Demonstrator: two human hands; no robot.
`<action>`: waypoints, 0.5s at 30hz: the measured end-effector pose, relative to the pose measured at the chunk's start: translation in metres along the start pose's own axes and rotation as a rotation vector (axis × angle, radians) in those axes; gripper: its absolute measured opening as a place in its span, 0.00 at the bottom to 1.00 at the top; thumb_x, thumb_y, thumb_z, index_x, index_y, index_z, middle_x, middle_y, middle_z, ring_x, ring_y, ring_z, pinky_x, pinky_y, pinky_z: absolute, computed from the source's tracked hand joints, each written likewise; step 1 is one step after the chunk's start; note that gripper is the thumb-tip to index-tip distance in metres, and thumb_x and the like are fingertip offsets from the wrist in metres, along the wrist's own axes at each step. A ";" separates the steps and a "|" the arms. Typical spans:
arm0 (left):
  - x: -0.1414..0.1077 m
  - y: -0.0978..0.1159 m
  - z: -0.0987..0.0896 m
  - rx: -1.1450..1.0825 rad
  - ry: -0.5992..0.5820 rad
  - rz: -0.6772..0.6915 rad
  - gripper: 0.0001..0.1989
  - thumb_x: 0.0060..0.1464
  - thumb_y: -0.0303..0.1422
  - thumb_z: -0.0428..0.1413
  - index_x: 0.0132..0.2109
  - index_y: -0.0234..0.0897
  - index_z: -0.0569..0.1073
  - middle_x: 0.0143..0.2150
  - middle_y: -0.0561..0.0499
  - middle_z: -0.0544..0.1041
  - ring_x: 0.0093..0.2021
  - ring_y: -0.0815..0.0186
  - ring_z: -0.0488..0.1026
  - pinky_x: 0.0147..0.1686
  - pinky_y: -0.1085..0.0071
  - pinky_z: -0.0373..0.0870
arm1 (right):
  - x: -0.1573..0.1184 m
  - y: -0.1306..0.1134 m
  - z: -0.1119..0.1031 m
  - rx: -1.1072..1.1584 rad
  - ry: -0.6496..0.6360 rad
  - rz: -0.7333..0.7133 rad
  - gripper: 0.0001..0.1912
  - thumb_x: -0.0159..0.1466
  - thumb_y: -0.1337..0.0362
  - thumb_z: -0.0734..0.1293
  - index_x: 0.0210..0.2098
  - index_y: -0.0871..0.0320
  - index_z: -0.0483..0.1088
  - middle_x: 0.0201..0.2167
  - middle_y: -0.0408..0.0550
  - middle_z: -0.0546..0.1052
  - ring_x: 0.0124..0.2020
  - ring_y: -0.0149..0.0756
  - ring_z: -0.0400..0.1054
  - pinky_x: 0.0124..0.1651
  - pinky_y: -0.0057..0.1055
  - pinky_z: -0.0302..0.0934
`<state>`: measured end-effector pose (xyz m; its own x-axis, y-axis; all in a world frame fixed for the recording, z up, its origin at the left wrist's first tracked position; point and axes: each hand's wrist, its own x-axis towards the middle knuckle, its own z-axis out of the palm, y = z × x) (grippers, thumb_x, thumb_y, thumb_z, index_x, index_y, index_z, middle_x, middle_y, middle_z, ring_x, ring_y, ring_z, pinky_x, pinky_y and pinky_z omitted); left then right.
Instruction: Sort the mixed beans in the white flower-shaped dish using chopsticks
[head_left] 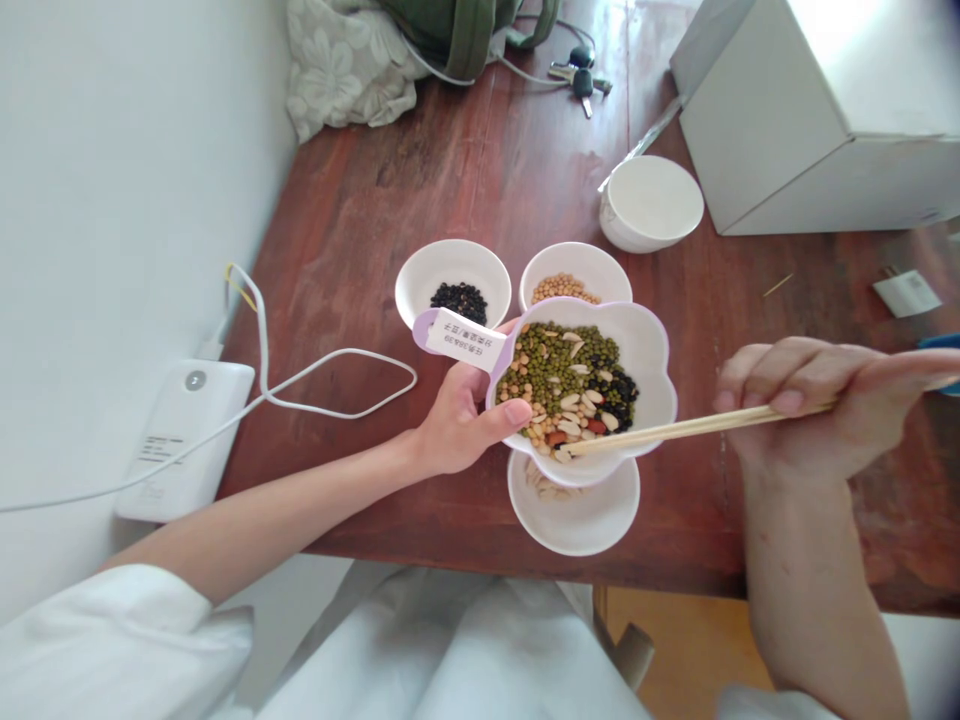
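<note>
My left hand (465, 415) grips a flower-shaped bowl (651, 350) with a lilac rim by its left side, thumb over the edge. A paper label (466, 338) is stuck on the bowl's handle. Inside lie mixed green beans (551, 350), black beans, yellow beans, pale seeds and a few red peanuts. My right hand (810, 405) is closed around wooden chopsticks (697, 424), whose tips reach into the bowl among the pale seeds. Around the bowl stand a white bowl of black beans (459, 301), one of soybeans (564, 289), and one with pale seeds (551, 487), partly covered.
A white cup-like bowl (652, 203) stands at the back right beside a large white box (795, 130). Keys (581, 80) lie near a green bag (450, 35). On the left are a power bank (187, 430) and its looped cable (337, 352). A small white adapter (907, 293) sits at the right.
</note>
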<state>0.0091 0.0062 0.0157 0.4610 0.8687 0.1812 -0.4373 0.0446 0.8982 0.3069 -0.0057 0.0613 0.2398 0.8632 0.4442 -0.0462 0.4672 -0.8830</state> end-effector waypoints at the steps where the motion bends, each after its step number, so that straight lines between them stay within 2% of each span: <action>1: 0.000 0.000 0.000 -0.001 -0.003 0.005 0.31 0.57 0.51 0.72 0.59 0.37 0.81 0.49 0.40 0.88 0.61 0.44 0.83 0.61 0.52 0.82 | -0.001 0.000 0.000 -0.001 -0.051 -0.032 0.42 0.69 0.34 0.71 0.09 0.53 0.67 0.06 0.38 0.62 0.05 0.31 0.57 0.07 0.27 0.58; 4: 0.000 0.000 0.000 0.000 -0.009 0.011 0.30 0.58 0.51 0.72 0.59 0.37 0.81 0.49 0.40 0.88 0.61 0.44 0.83 0.62 0.52 0.81 | -0.002 -0.001 0.000 -0.016 -0.149 -0.092 0.41 0.74 0.39 0.67 0.11 0.54 0.68 0.08 0.39 0.65 0.07 0.32 0.61 0.10 0.29 0.63; 10: 0.000 0.000 0.000 0.011 0.002 -0.001 0.32 0.56 0.53 0.72 0.60 0.37 0.80 0.50 0.40 0.88 0.61 0.44 0.83 0.62 0.51 0.82 | -0.002 -0.006 0.005 -0.011 -0.219 -0.095 0.42 0.76 0.39 0.65 0.11 0.54 0.70 0.07 0.38 0.60 0.05 0.29 0.54 0.10 0.28 0.63; 15: -0.001 -0.001 0.000 0.004 -0.014 0.007 0.31 0.59 0.52 0.71 0.61 0.37 0.80 0.51 0.39 0.88 0.62 0.44 0.83 0.63 0.51 0.81 | 0.000 -0.003 0.005 0.027 -0.181 -0.058 0.41 0.73 0.37 0.68 0.11 0.54 0.70 0.06 0.37 0.58 0.05 0.28 0.52 0.09 0.27 0.62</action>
<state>0.0088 0.0057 0.0146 0.4683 0.8622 0.1933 -0.4377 0.0363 0.8984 0.3022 -0.0056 0.0649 0.0648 0.8538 0.5166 -0.0643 0.5201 -0.8517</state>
